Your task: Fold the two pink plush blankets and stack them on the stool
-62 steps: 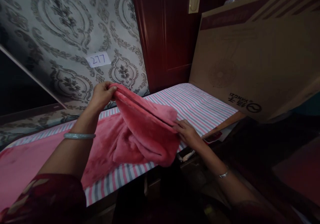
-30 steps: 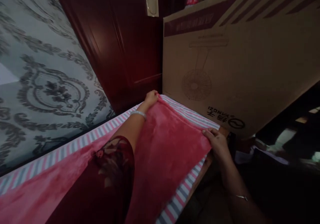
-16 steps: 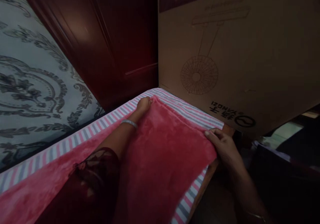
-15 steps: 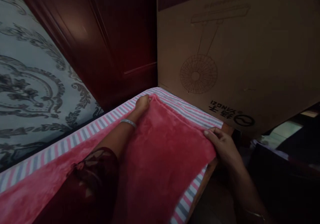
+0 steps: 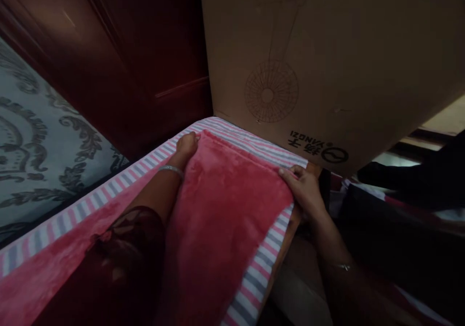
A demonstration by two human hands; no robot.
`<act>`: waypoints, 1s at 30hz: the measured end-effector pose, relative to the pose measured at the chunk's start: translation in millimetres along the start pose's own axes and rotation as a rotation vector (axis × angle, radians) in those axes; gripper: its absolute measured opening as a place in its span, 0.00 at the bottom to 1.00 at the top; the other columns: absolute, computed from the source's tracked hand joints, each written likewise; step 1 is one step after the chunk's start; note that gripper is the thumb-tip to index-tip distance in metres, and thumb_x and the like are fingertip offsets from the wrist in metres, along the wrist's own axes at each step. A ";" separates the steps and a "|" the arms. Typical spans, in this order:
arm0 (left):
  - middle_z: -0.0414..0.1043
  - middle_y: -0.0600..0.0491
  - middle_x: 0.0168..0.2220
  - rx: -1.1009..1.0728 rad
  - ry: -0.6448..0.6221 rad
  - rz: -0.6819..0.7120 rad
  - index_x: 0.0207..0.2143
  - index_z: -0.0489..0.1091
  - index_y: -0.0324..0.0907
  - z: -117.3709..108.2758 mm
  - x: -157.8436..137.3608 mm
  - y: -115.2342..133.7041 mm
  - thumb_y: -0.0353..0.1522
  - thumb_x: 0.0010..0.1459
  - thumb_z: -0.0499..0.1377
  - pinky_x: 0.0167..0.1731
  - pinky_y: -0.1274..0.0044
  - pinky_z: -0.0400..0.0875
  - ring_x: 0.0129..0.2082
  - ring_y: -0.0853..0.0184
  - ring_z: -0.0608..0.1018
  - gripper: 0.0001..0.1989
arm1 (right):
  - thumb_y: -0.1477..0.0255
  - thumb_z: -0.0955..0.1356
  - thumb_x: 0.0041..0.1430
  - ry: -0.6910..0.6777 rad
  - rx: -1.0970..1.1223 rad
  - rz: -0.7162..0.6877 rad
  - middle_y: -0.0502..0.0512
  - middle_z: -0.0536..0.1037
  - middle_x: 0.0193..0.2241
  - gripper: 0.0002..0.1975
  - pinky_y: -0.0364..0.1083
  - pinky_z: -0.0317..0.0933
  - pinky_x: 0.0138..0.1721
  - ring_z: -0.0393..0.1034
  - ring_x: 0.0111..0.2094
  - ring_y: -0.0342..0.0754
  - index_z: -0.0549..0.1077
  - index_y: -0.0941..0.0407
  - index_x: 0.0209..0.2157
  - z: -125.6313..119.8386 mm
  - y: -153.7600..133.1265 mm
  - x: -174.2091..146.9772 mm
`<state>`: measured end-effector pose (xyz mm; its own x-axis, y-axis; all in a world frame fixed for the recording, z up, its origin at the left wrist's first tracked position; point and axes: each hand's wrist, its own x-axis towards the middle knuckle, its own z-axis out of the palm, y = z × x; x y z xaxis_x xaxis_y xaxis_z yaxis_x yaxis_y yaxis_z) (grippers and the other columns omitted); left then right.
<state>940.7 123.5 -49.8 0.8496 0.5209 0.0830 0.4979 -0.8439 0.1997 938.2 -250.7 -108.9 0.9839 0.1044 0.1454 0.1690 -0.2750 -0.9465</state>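
Observation:
A plush pink-red blanket (image 5: 225,195) lies spread over a striped sheet (image 5: 250,139) in pink, white and grey. My left hand (image 5: 188,144) is closed on the blanket's far left corner, beside the sheet's striped border. At the far right corner, my right hand (image 5: 303,185) pinches the blanket's edge between thumb and fingers. Between the two hands the far hem runs fairly straight. A bangle circles each wrist, and a dark red sleeve covers my left forearm.
A large cardboard box (image 5: 327,64) with a printed fan drawing stands behind the far edge. Dark red wooden panelling (image 5: 145,50) rises at the left, next to patterned wallpaper (image 5: 43,137). A wooden edge (image 5: 290,234) borders the right side; dark cloth hangs beyond it.
The view has shifted, so the box and bed sit further left and higher. Both hands keep hold of the blanket's corners, and more of the striped sheet shows along the right side.

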 end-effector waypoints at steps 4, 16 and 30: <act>0.75 0.38 0.54 -0.021 -0.008 -0.024 0.58 0.67 0.34 -23.6 1.4 -3.5 0.45 0.69 0.49 0.47 0.71 0.70 0.51 0.55 0.78 0.27 | 0.49 0.67 0.52 -0.172 0.128 -0.034 0.50 0.74 0.29 0.20 0.47 0.64 0.39 0.69 0.36 0.51 0.70 0.52 0.26 -20.1 -4.9 1.4; 0.78 0.40 0.46 0.103 0.249 -0.095 0.53 0.73 0.39 -30.5 -26.0 0.8 0.37 0.69 0.46 0.45 0.66 0.69 0.46 0.52 0.78 0.21 | 0.50 0.71 0.48 -0.062 0.257 -0.006 0.45 0.64 0.20 0.21 0.43 0.55 0.25 0.57 0.23 0.43 0.66 0.52 0.24 -10.2 -5.0 -7.4; 0.79 0.42 0.47 -0.029 -0.058 -0.029 0.48 0.75 0.39 -28.6 -11.6 -33.9 0.42 0.64 0.52 0.44 0.72 0.73 0.46 0.56 0.80 0.21 | 0.53 0.70 0.48 -0.008 -0.061 -0.089 0.51 0.76 0.29 0.20 0.48 0.62 0.35 0.68 0.30 0.50 0.74 0.54 0.35 -9.1 3.1 -5.7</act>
<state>909.0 149.7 -29.6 0.8438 0.5363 0.0200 0.5182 -0.8238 0.2299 933.7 -260.8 -110.1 0.9644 0.1383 0.2254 0.2590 -0.3218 -0.9107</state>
